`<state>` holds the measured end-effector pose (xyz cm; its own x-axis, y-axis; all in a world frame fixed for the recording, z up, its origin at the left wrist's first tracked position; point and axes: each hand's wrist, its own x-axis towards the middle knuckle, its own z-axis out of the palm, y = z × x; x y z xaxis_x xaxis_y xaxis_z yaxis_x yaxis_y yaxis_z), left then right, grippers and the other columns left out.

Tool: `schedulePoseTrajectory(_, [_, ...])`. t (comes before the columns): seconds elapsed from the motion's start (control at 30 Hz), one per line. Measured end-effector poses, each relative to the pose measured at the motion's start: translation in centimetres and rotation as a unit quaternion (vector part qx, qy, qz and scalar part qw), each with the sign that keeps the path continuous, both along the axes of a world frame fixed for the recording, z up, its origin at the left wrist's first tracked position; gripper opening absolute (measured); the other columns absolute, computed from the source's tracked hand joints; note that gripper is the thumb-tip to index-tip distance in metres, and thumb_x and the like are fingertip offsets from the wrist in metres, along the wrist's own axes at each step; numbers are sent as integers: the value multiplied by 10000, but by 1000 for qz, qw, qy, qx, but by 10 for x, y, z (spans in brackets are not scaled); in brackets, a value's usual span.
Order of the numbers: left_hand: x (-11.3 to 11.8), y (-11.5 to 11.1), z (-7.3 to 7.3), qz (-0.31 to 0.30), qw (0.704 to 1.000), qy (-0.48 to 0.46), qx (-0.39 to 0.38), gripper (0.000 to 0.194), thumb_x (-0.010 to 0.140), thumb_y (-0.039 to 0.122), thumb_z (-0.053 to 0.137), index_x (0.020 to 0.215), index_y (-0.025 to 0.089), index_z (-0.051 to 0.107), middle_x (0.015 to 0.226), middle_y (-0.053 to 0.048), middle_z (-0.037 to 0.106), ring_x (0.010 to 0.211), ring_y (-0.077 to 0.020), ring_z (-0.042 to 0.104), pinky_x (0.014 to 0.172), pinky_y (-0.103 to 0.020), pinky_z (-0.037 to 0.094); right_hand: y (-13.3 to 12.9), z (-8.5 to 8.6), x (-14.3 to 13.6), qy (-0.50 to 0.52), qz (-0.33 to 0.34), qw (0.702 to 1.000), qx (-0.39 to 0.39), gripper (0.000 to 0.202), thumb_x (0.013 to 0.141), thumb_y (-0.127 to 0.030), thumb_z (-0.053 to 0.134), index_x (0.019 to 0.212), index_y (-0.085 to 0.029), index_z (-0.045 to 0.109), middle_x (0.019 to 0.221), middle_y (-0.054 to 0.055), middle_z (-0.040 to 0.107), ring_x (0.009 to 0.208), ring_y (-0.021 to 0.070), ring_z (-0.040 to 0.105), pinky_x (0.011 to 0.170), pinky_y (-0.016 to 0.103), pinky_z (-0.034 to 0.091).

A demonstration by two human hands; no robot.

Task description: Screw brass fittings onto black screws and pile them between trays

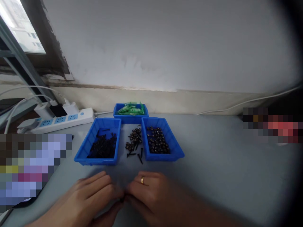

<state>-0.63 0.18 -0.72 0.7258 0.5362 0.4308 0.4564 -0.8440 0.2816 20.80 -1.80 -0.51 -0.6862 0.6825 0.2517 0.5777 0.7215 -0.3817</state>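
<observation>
My left hand (94, 195) and my right hand (150, 192) meet at the front of the table, fingertips pinched together. Between them shows a small dark piece (122, 199), mostly hidden by the fingers, so its kind cannot be told. A gold ring (142, 180) is on a right-hand finger. Just beyond the hands, loose dark screws (140, 158) lie beside a pile of small brownish metal pieces (134, 140). The left blue bin (81, 149) holds many dark screws (104, 147). In the right blue bin (176, 151) are many small, rounded, shiny dark pieces (158, 142).
A smaller blue bin (131, 119) with green plastic packets (131, 109) stands behind, against the wall (170, 47). A white power strip (63, 121) with plugged-in chargers and cables lies at the left. A blurred-out screen-like shape (30, 170) occupies the near left.
</observation>
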Motion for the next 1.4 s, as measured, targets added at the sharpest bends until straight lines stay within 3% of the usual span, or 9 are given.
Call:
schedulePoseTrajectory(0.27, [4, 3, 17, -54, 998, 1, 21, 173, 967, 186, 385, 953, 250, 545, 691, 55, 616, 605, -112, 619, 526, -202, 459, 3, 2, -1, -27, 20, 999, -18, 175, 936, -142, 509, 791, -149, 606, 707, 7, 634, 669, 128, 586, 642, 234, 424])
schedulePoseTrajectory(0.47, [3, 1, 15, -36, 999, -4, 11, 208, 810, 76, 349, 845, 242, 470, 643, 55, 583, 561, -115, 600, 489, -205, 440, 4, 4, 2, -18, 0, 1000, -22, 195, 960, -234, 521, 832, -145, 638, 747, 8, 650, 688, 133, 594, 656, 244, 420])
schedulePoseTrajectory(0.63, [1, 3, 12, -37, 999, 21, 2, 165, 857, 106, 387, 819, 244, 469, 649, 60, 605, 562, -113, 617, 503, -199, 464, 3, 10, 5, -9, -14, 999, -49, 181, 948, -277, 552, 877, -142, 649, 782, 16, 658, 728, 136, 602, 674, 241, 417])
schedulePoseTrajectory(0.9, [4, 7, 9, -66, 998, 15, 5, 232, 1012, 214, 329, 908, 245, 534, 637, 57, 618, 552, -120, 598, 510, -210, 453, 3, 16, 2, -8, 4, 993, -119, 134, 930, -192, 549, 869, -117, 642, 824, 33, 664, 752, 128, 597, 664, 224, 405])
schedulePoseTrajectory(1.03, [2, 6, 7, -53, 998, 15, -2, 246, 1021, 250, 331, 870, 242, 525, 650, 57, 619, 576, -120, 606, 510, -219, 439, 2, 16, 3, 39, -5, 985, -169, 103, 915, -186, 570, 893, -122, 648, 852, 32, 670, 775, 125, 611, 685, 213, 412])
schedulePoseTrajectory(1.2, [-3, 4, 4, -17, 997, 61, -42, 225, 965, 228, 401, 764, 238, 500, 634, 43, 586, 573, -143, 595, 495, -259, 401, 0, 14, 5, 93, -55, 985, -134, 56, 887, -190, 610, 865, -149, 642, 767, 4, 651, 718, 117, 600, 682, 206, 403])
schedulePoseTrajectory(1.4, [-6, 4, 4, -4, 995, 77, -69, 176, 949, 223, 413, 836, 235, 547, 710, 25, 632, 629, -156, 626, 537, -265, 425, 3, 15, 5, 59, -51, 986, -150, 74, 896, -197, 576, 889, -155, 636, 794, 17, 660, 734, 132, 600, 690, 226, 402])
